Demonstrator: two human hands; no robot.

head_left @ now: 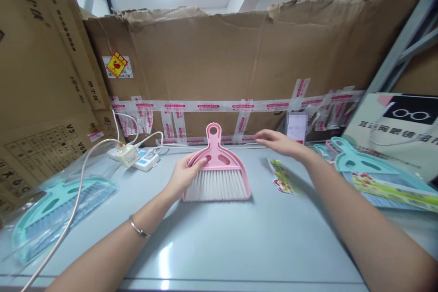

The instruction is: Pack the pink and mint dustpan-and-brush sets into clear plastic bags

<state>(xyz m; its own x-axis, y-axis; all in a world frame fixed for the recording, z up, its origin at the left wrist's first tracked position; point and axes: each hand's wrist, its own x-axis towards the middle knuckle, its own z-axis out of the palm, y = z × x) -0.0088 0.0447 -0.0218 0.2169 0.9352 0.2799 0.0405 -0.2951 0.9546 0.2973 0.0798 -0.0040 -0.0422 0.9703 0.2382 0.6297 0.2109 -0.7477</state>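
Observation:
In the middle of the table stands a pink dustpan and brush set [216, 164], nearly upright, its white bristles [217, 185] facing me and its looped handle on top. My left hand [187, 172] grips its left side, thumb on the front near an oval hole. To the right of the set, my right hand [278, 142] hovers above the table with fingers stretched out and holds nothing. Below that hand lies a green-yellow card label [282, 177] with red pictures.
Teal dustpan sets lie at left [63, 205] and right [369, 169], the left one in clear plastic. A power strip [145, 159] with a white cable [80, 178] sits at back left. A large carton [212, 59] walls the back; a phone [296, 127] leans there.

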